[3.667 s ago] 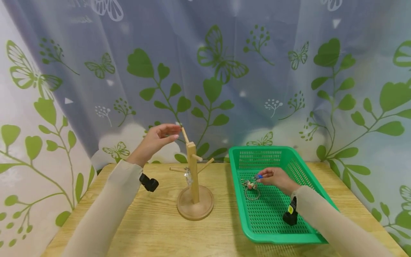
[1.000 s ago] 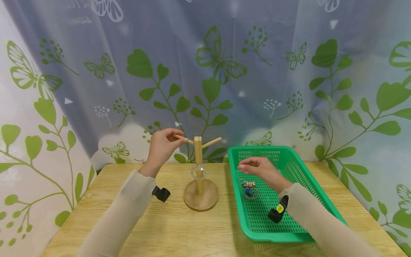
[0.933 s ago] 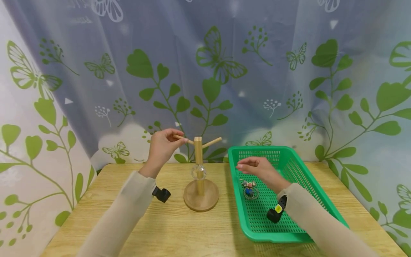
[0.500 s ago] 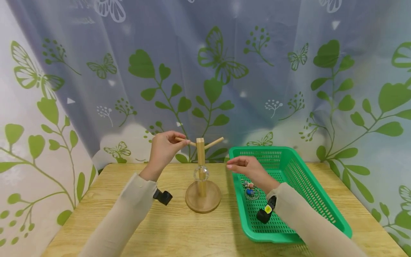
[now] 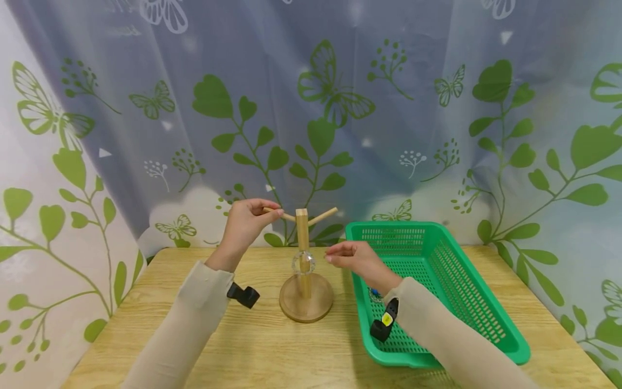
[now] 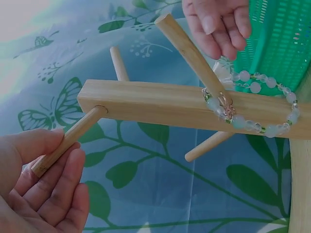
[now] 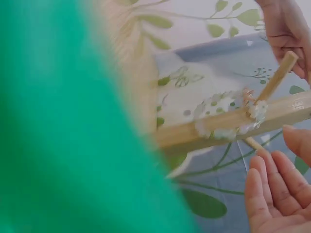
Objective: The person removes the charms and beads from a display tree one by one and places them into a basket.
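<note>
A wooden peg stand (image 5: 303, 232) with a round base stands upright on the table. My left hand (image 5: 243, 224) pinches one of its upper pegs (image 6: 68, 141) between thumb and fingers. From a lower peg hangs a bracelet of clear and pale beads (image 6: 269, 130), in front of the post. My right hand (image 5: 357, 258) holds nothing; its fingers are slightly bent, just right of the bracelet and past the basket's left rim. In the right wrist view, the right hand's fingertips (image 7: 257, 182) are near a lower peg.
A green plastic basket (image 5: 403, 361) sits to the right of the stand. Inside it, a piece with blue beads (image 5: 375, 292) is partly hidden behind my right forearm. A patterned curtain (image 5: 272, 108) hangs behind the wooden table (image 5: 252, 346).
The stand has turned, and my left hand has come to pinch a peg. My right hand has let go of the blue-beaded piece in the basket and moved left toward the stand.
</note>
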Demonstrator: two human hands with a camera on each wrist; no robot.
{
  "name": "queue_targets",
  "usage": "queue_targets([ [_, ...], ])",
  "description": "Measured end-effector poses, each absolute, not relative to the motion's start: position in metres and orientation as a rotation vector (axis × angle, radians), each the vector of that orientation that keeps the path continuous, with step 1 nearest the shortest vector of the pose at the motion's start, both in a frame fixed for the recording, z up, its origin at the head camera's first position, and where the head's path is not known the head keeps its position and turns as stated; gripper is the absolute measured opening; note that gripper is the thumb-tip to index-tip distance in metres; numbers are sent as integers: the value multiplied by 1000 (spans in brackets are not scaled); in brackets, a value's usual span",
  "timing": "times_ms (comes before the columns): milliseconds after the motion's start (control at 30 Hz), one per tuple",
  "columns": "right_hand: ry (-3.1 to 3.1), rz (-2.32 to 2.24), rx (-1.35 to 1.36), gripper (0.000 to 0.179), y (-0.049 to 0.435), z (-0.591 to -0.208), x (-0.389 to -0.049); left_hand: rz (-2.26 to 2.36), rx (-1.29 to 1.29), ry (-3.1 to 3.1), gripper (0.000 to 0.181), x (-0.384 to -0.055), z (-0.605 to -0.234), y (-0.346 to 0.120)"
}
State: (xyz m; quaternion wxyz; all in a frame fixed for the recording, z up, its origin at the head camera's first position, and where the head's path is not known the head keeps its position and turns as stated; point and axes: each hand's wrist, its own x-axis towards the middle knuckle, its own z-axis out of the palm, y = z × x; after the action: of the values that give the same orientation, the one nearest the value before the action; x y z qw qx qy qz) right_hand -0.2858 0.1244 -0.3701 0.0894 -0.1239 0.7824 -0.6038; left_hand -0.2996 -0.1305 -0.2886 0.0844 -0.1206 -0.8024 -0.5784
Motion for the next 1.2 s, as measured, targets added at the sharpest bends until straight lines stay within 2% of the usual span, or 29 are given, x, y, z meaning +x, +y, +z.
queue_targets([
  [400, 2305, -1786, -298, 26, 108, -364, -288, -1880, -338, -2352, 28, -306, -291, -131],
  [1200, 2396, -1763, -282, 15, 83, -374, -294, -1899, -369, -2335, 26, -307, -292, -132],
])
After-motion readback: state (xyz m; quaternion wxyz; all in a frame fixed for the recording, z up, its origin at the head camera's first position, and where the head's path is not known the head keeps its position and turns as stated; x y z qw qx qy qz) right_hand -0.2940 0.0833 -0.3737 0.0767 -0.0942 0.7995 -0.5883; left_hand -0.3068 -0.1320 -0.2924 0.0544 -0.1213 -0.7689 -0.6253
